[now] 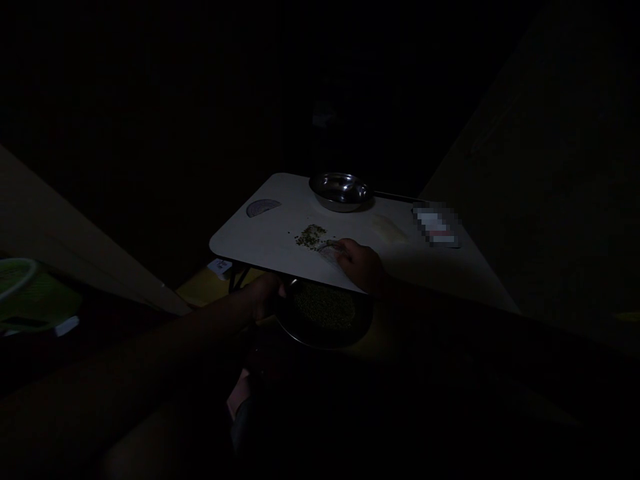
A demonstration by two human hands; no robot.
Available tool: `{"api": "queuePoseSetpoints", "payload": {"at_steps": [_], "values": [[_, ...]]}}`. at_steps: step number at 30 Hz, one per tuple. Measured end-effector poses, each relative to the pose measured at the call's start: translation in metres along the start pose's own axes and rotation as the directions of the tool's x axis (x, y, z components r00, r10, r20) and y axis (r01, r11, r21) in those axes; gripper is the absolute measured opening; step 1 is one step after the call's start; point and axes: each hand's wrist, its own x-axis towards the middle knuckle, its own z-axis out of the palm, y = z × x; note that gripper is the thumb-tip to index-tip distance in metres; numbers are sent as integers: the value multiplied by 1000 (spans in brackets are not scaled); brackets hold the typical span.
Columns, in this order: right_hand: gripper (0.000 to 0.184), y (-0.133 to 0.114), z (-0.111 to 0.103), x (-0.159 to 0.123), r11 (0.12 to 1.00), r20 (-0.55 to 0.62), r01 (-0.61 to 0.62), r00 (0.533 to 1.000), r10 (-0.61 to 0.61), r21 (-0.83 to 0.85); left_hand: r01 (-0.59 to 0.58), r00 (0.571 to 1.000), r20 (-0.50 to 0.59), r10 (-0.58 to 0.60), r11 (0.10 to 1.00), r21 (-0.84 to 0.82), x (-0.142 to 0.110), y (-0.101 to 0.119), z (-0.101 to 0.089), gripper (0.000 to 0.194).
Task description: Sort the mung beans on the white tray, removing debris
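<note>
Under the near edge of the white table (250, 237), my left hand (267, 293) is closed on the rim of a metal bowl (324, 344). Small green beans (325, 307), which look like mung beans, lie in that bowl. On the tabletop, a clear plastic protractor (331, 251) is pinched in the fingers of my right hand (363, 263). Its edge is beside a loose scatter of green bits and beans (311, 236). Darkness hides much of both hands.
A shiny steel bowl (341, 193) stands at the table's back edge. A second half-round protractor (263, 208) lies at the left. A pale flat piece (389, 229) and a blurred-out rectangular item (436, 225) lie at the right. A green basket (35, 297) is at far left.
</note>
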Motion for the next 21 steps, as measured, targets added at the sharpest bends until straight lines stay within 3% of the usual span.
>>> {"api": "queuePoseSetpoints", "payload": {"at_steps": [10,15,21], "values": [[32,6,2,7,999,-4,-35,999,34,-42,-67,998,5,67,997,49,3,0,-2,13],[33,4,1,6,998,-1,-30,1000,30,-46,9,1000,-4,-9,999,49,1,0,-3,12],[32,2,-2,2,999,26,24,999,-25,28,17,1000,15,-17,1000,-2,-2,1,-3,13]]}}
